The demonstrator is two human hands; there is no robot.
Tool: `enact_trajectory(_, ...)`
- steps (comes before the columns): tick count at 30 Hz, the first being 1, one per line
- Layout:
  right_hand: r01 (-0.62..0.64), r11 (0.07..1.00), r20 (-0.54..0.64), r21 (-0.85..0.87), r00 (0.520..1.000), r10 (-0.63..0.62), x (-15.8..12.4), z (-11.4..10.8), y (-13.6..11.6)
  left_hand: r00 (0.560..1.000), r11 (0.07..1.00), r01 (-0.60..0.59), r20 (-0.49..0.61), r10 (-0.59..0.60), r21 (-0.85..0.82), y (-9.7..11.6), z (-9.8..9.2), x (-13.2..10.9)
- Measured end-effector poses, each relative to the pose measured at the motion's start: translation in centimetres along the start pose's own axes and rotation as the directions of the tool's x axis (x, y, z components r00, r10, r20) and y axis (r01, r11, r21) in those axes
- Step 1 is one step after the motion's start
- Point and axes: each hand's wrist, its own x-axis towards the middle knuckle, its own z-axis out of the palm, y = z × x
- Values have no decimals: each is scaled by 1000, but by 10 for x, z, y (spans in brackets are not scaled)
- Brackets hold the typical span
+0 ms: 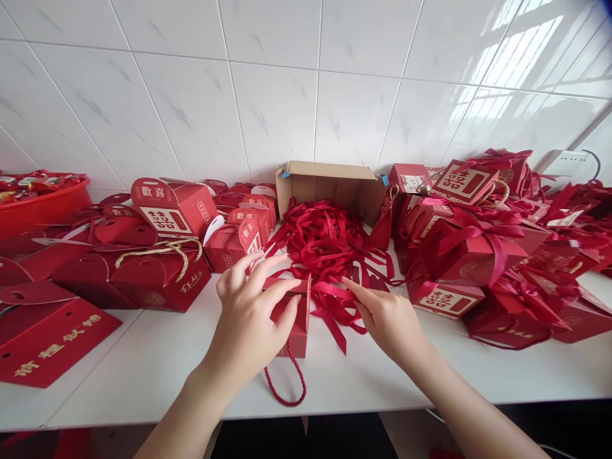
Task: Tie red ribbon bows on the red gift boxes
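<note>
A small red gift box [297, 325] stands near the front of the white table, with a red twisted cord handle [287, 398] looping toward the table edge. My left hand [255, 312] is over the box's left side, fingers spread and curved; whether they touch it is hard to see. To the right of the box, my right hand [387, 315] has its index finger stretched out and its other fingers curled. Its fingertips meet a red ribbon [329, 299] at the front of a tangled ribbon pile [325, 236]. The pile spills from an open cardboard box [329, 171].
Several red gift boxes [162, 277] crowd the left, some with cord handles. Ribbon-tied boxes [478, 255] are heaped on the right. A red basin [48, 207] of wrapped sweets sits far left. Behind is a tiled wall [272, 95] with a power socket [567, 162] at right.
</note>
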Motion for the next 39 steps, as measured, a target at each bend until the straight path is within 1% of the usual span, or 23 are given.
enact_trajectory(14, -20, 999, -8, 25, 1000, 21, 2, -4, -1, 1000, 1000, -8, -11, 8, -16, 0, -1, -1)
enact_trajectory(28, 15, 1000, -44, -8, 999, -15, -2, 2, -3, 1000, 1000, -1, -13, 1, -22, 0, -1, -1)
enact_trajectory(39, 9, 1000, -33, -11, 999, -10, -3, 4, -3, 1000, 1000, 1, -13, -1, -26, -1, -2, -2)
